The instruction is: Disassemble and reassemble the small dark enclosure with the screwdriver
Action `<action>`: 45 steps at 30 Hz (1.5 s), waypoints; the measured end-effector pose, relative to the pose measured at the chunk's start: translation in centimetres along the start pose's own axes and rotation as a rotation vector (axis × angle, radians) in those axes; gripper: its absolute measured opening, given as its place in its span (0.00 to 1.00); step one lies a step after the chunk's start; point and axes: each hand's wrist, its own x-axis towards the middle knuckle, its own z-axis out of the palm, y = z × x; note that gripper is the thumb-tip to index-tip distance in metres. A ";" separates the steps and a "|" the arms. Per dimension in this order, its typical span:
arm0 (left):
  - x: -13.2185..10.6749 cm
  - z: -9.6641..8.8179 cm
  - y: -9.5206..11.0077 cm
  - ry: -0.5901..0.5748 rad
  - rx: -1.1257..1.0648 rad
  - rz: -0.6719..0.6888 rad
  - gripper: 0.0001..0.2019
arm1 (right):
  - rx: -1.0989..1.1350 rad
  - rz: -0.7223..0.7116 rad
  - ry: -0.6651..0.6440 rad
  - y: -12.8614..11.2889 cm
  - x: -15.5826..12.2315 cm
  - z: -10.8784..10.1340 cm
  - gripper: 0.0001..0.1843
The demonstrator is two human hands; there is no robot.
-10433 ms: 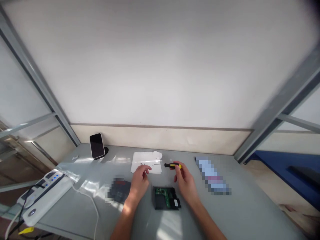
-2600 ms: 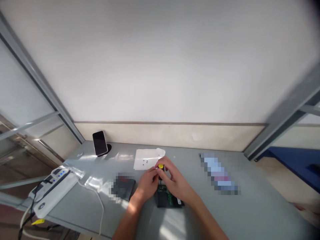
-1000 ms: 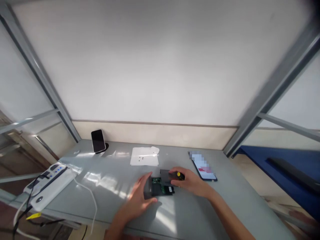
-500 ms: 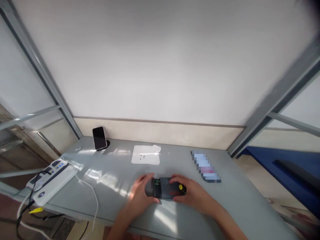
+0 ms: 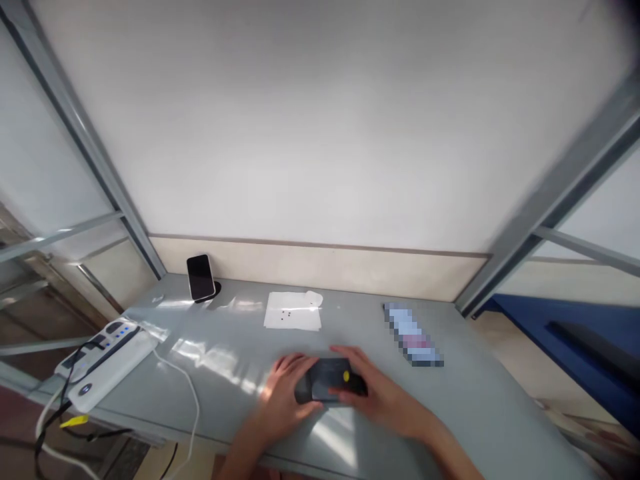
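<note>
A dark, box-shaped electronic device (image 5: 327, 380) with a yellow round spot at its right part lies low over the grey table, between my hands. My left hand (image 5: 290, 390) is closed around its left end, thumb along the near side and fingers over the far side. On the right end, my right hand (image 5: 367, 387) grips the dark cover in the same way, near the yellow spot. The two parts of the casing meet, and no circuit board shows. Beyond them, a white sheet of paper (image 5: 280, 303) carries several tiny dark pieces, perhaps screws.
A white power strip (image 5: 113, 373) with cables sits at the table's left edge. Further back is a phone-like screen on a stand (image 5: 201, 279). A pixelated flat object (image 5: 413, 337) lies to the right. A white wall (image 5: 320, 133) rises behind the grey table (image 5: 225, 400).
My right hand has moved left, sliding the cover toward the left part. The gap with the green circuit board has closed.
</note>
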 end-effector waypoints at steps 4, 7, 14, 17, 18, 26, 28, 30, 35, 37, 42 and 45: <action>-0.7 0.1 0.3 0.054 -0.011 -0.013 0.33 | 0.339 0.117 0.313 0.4 1.1 -2.4 0.23; -0.8 0.3 0.5 0.152 -0.028 -0.092 0.27 | 0.796 0.029 0.474 1.3 3.6 -3.5 0.23; -0.6 1.0 -0.6 0.396 -0.106 -0.055 0.13 | 0.933 0.025 0.642 3.6 10.2 -2.8 0.25; -0.4 1.9 -1.8 0.549 -0.140 -0.048 0.16 | 0.900 0.029 0.623 4.1 11.9 -0.5 0.30; -0.3 2.2 -2.2 0.591 -0.152 -0.058 0.17 | 0.884 0.029 0.619 4.2 12.2 0.3 0.31; 0.1 3.0 -2.6 0.626 -0.225 -0.213 0.20 | 0.753 0.026 0.584 5.0 11.6 3.0 0.32; -0.1 3.0 -2.7 0.623 -0.233 -0.180 0.21 | 0.736 0.024 0.567 5.1 11.5 2.9 0.32; -0.3 2.9 -2.8 0.614 -0.237 -0.146 0.22 | 0.716 0.020 0.544 5.2 11.5 3.0 0.31; -0.4 3.0 -3.0 0.556 -0.218 -0.112 0.23 | 0.679 0.009 0.520 5.3 11.6 3.2 0.31; -0.3 2.9 -2.8 0.542 -0.207 -0.108 0.23 | 0.678 0.004 0.507 5.4 11.6 3.1 0.31; 0.7 2.1 -1.3 0.468 -0.126 -0.153 0.16 | 0.696 0.001 0.474 5.1 11.5 3.1 0.29; 0.9 1.5 -0.3 0.412 -0.073 -0.164 0.13 | 0.732 -0.001 0.481 5.1 11.6 3.1 0.28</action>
